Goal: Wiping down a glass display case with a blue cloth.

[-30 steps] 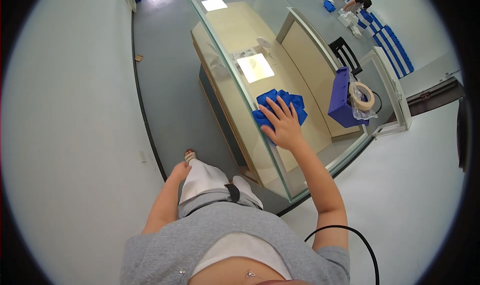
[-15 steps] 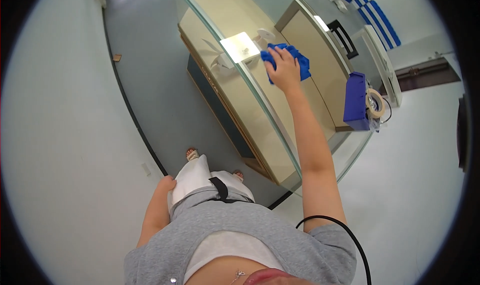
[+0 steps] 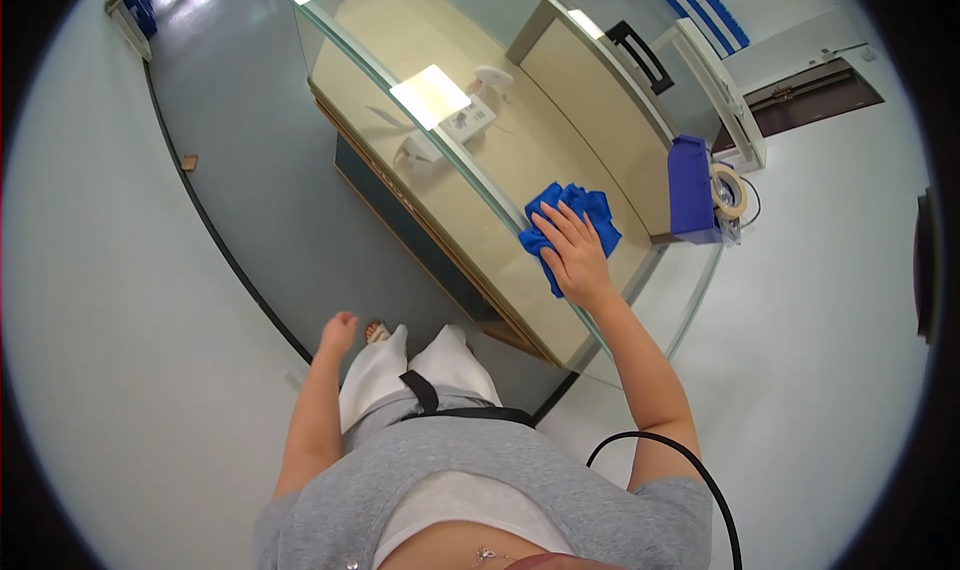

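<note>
My right hand (image 3: 575,255) presses down on a crumpled blue cloth (image 3: 597,210), its fingers spread over the fabric. The cloth lies on the top of a glass display case (image 3: 470,180), near the case's left edge and my end of it. Part of the cloth is covered by the hand. My left hand (image 3: 340,331) hangs low at my left side with the fingers curled in, and nothing shows in it.
Beyond the cloth, a white device (image 3: 465,125) shows through the glass. A purple bin (image 3: 690,190) with a roll of beige tape (image 3: 729,192) beside it stands at the right. A black cable (image 3: 690,455) loops by my right arm. The wall (image 3: 130,350) is at my left.
My right hand has brought the blue cloth toward me along the glass. My left hand has come away from my trousers. The view has shifted.
</note>
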Tool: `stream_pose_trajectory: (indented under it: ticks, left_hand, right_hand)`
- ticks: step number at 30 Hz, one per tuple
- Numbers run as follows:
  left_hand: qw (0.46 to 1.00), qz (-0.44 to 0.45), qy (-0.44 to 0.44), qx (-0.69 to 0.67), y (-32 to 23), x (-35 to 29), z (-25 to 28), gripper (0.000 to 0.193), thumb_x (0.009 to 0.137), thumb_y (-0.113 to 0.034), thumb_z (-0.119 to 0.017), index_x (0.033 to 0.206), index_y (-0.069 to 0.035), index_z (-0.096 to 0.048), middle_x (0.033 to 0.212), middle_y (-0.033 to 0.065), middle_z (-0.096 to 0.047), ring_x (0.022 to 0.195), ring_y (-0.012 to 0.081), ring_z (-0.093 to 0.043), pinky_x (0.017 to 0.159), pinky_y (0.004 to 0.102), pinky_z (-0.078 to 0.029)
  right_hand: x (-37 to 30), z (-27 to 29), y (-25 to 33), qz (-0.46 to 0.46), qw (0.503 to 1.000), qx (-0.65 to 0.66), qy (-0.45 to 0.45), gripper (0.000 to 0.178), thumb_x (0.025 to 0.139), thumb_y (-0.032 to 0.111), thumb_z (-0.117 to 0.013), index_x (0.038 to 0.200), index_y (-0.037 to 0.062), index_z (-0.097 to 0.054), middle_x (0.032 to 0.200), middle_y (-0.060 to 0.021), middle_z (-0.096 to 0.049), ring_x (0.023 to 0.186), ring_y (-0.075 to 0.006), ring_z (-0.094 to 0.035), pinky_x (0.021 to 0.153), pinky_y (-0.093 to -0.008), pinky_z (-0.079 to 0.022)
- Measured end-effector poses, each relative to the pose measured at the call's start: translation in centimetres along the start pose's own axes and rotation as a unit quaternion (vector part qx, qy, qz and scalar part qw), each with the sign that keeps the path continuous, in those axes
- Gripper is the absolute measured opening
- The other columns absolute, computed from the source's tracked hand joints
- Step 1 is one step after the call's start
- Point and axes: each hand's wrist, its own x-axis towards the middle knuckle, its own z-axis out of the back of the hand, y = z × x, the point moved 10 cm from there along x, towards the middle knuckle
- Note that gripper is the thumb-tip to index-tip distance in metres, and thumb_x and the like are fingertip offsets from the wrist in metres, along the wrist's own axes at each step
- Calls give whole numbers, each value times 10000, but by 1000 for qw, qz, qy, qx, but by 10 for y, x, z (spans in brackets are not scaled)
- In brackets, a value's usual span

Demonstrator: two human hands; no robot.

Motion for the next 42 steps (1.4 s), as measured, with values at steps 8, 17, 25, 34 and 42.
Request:
stream_pose_trajectory:
  ticks: [8,17,25,34,42]
  left_hand:
    - [997,-20,8,77,32,-63,-17,369,890,-317,-566,1104,-23,-631,1060,207,-667,1025,367,-625,890,427,-490]
    - [970,209,27,121,155,-183,8,516,887,-439,-521,1048,24,-681,1120,257,-636,1100,410,-583,951,443,-447]
    - [976,76,87,185,67,-113,-69,541,887,-465,-508,1118,4,-646,1173,237,-617,1129,404,-565,969,459,-433]
    - [995,-86,6,44,-114,-48,-113,407,902,-342,-572,1147,-24,-638,1113,182,-666,1069,320,-621,916,388,-479]
    - [987,57,32,146,-43,-51,-106,425,845,-337,-585,1102,-9,-667,1108,211,-658,1072,361,-609,946,412,-461]
  right_hand:
    - [189,-34,-64,-45,995,-39,-85,400,958,376,-451,1312,214,-539,1409,-4,-478,1338,-233,-392,1095,-506,-294]
    - [204,-37,-61,-56,993,37,-95,362,865,334,-556,1194,207,-639,1337,-15,-557,1303,-216,-446,1095,-501,-300]
    - [23,-4,-11,56,991,61,-106,356,845,292,-615,1190,206,-623,1314,-9,-562,1286,-214,-453,1088,-488,-300]
    - [-155,35,-33,95,994,52,-18,424,822,271,-651,1239,213,-603,1344,-8,-542,1294,-218,-450,1095,-486,-293]
    - [-190,53,-72,28,998,48,42,446,825,242,-656,1266,222,-590,1367,-15,-523,1293,-243,-448,1103,-506,-288]
